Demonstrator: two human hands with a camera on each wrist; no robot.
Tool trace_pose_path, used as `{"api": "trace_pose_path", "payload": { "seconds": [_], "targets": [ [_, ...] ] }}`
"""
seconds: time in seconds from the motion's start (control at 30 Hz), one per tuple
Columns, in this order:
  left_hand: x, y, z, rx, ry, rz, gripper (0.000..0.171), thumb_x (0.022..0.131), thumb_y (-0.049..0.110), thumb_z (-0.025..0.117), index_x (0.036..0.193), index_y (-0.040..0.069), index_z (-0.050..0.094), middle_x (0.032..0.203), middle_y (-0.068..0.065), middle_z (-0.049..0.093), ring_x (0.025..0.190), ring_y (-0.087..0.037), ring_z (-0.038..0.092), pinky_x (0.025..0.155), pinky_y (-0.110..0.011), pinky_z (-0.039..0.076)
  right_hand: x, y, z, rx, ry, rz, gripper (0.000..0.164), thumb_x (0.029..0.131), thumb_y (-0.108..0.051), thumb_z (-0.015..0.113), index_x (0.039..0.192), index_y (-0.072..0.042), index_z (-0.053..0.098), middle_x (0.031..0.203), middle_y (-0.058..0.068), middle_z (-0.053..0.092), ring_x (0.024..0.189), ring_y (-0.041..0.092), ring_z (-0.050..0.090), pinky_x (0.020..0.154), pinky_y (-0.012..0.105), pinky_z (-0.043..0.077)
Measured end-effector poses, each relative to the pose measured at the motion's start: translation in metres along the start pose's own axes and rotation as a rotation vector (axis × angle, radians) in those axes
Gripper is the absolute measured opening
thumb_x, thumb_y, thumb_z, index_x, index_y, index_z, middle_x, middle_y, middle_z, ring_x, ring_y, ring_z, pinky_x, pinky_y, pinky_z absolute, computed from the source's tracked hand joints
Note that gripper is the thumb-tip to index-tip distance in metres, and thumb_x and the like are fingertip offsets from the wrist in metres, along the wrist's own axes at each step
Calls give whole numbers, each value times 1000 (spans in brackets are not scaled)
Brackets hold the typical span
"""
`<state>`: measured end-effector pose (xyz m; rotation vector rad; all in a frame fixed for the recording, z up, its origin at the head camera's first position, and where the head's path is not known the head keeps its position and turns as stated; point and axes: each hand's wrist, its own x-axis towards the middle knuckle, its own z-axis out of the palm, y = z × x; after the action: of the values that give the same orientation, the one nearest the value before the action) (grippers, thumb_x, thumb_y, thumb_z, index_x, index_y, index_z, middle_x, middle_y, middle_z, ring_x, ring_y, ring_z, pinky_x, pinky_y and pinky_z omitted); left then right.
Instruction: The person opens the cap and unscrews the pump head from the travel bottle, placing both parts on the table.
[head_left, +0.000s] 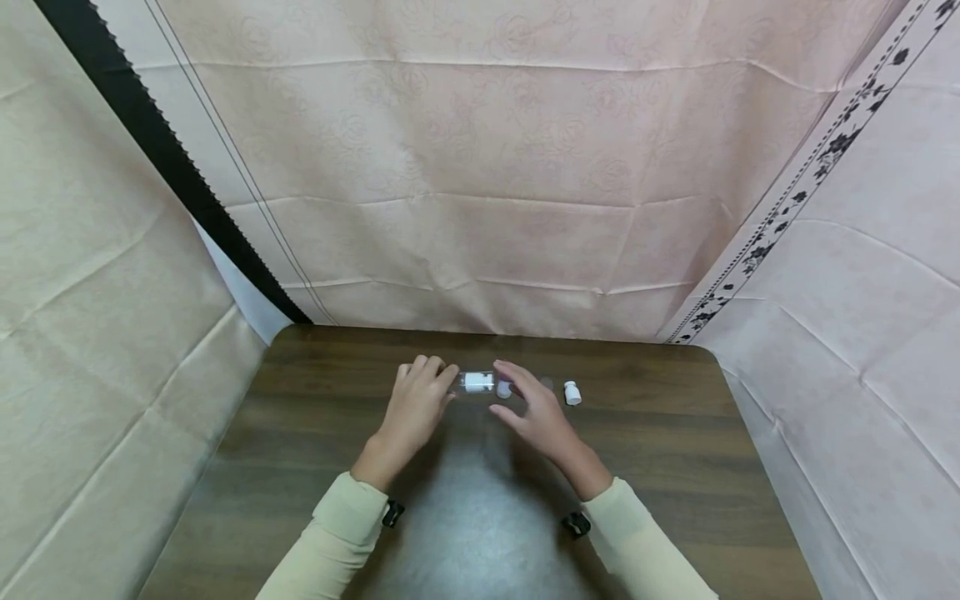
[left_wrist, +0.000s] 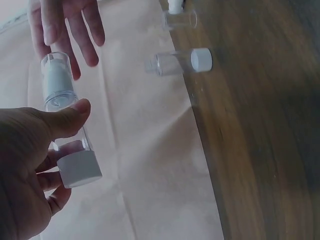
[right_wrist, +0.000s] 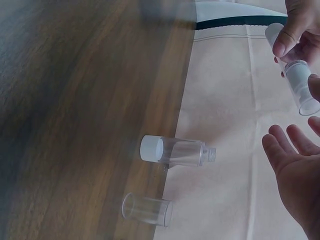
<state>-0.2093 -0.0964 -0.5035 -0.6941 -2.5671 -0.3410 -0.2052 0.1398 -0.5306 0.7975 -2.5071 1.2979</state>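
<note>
Above the desk (head_left: pixel 300 467), near the middle of its far edge, the person's left hand (head_left: pixel 420 396) is pinching a clear bottle (head_left: pixel 477 382) between thumb and curled fingers, its capped end pointing toward the right edge. The right hand (head_left: pixel 536 412) is hovering by that end, fingers spread and thumb apart; I can't tell whether it is touching. Along the far edge, going rightward, a second bottle (right_wrist: pixel 177 151) with a white base is standing upright, then a loose clear cap (right_wrist: pixel 146 210), and a small white piece (head_left: pixel 572 392) is sitting beyond.

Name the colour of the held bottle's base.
The base is white, clearest from the left wrist.
</note>
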Motion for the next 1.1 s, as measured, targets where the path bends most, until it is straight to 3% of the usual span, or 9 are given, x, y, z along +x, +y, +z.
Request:
{"api": "trace_pose_path", "payload": {
  "seconds": [0.27,0.47,0.73,0.9,1.1],
  "targets": [
    [5,19,5,56,-9,60,38,82,17,88,117,10,72,104,-9,65,96,-29,58,76,-41,42,-4,2,-5,18,-24,55,63,91,-14,80,149,-12,54,150,8,55,131,26,60,102,42,54],
    [10,30,8,66,6,88,36,81,16,89,114,10,74,102,-8,65,94,-27,57,75,-39,42,-7,6,-7,26,28,39,56,89,-13,81,142,-13,61,146,11,61,125,27,64,93,42,59],
    [10,38,13,49,-21,101,32,85,20,87,113,10,75,100,-7,65,93,-25,56,73,-35,39,-13,9,-10,180,83,115,37,90,-6,78,126,-4,70,125,10,70,109,26,70,87,33,61],
    [8,42,16,39,-31,97,34,83,22,89,112,10,75,100,-6,66,91,-24,55,73,-34,39,-16,12,-11,197,75,161,32,89,-5,78,121,-6,73,119,8,71,107,22,69,86,29,60],
    [4,46,20,80,-30,122,42,79,31,92,112,10,76,100,-6,68,87,-21,55,68,-30,39,-22,11,-15,224,84,182,32,89,-2,78,120,-4,73,116,14,72,105,27,70,86,30,60]
  ]
}}
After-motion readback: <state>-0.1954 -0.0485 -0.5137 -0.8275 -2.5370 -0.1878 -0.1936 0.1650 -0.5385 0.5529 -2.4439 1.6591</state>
